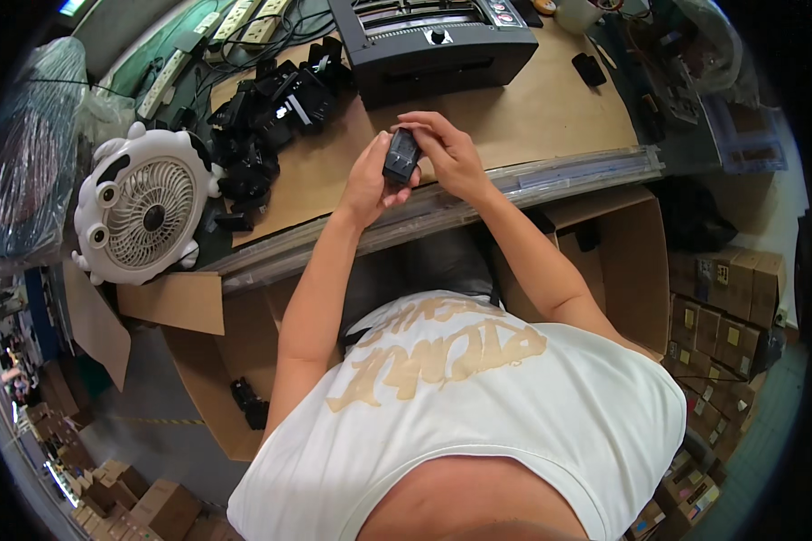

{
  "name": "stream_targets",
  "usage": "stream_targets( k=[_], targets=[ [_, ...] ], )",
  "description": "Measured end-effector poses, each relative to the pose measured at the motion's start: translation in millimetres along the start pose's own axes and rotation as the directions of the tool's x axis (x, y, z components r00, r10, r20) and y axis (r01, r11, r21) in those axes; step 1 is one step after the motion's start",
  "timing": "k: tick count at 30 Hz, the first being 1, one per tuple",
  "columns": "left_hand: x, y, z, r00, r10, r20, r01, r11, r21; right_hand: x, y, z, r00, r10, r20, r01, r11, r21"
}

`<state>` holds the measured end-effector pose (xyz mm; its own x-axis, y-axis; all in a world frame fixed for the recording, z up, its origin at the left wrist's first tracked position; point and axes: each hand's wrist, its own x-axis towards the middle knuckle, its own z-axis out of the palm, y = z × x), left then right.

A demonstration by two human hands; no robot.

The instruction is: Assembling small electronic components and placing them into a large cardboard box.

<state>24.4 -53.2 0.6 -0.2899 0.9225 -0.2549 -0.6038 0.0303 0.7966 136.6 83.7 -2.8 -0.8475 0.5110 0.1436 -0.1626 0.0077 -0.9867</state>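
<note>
A small black block-shaped plastic piece (401,156) is held above the near part of the workbench. My left hand (367,185) wraps round it from the left and below, fingertips showing on its right side. My right hand (455,157) closes on its upper end, with the fingers bent over it; what lies under those fingers is hidden. Left of my hands is a heap of similar black pieces (280,106), some with cables. Behind my hands stands a dark grey machine (438,63) with a slotted top and a front knob.
A white animal-shaped fan (149,212) stands left, below power strips (162,86). Clear-wrapped strips (568,177) line the bench's front edge. Open cardboard boxes (209,379) (636,261) flank my body, with black pieces inside. A small black object (589,69) lies at right on the brown bench top (550,113).
</note>
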Motion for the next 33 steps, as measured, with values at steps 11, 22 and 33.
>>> stream_targets(
  k=[11,22,33],
  targets=[
    [-2,2,2,0.954,0.271,-0.127,-0.183,0.863,0.470,-7,-18,-50,0.849,-0.445,0.286,0.508,0.535,-0.675],
    [27,66,-67,0.761,0.602,0.242,0.274,-0.636,0.721,31,8,-253,0.858,-0.187,-0.478,-0.428,0.251,-0.868],
    [-17,68,-38,0.690,0.720,0.069,-0.243,0.141,0.960,87,18,-305,0.533,-0.308,-0.788,-0.781,0.181,-0.598]
  ],
)
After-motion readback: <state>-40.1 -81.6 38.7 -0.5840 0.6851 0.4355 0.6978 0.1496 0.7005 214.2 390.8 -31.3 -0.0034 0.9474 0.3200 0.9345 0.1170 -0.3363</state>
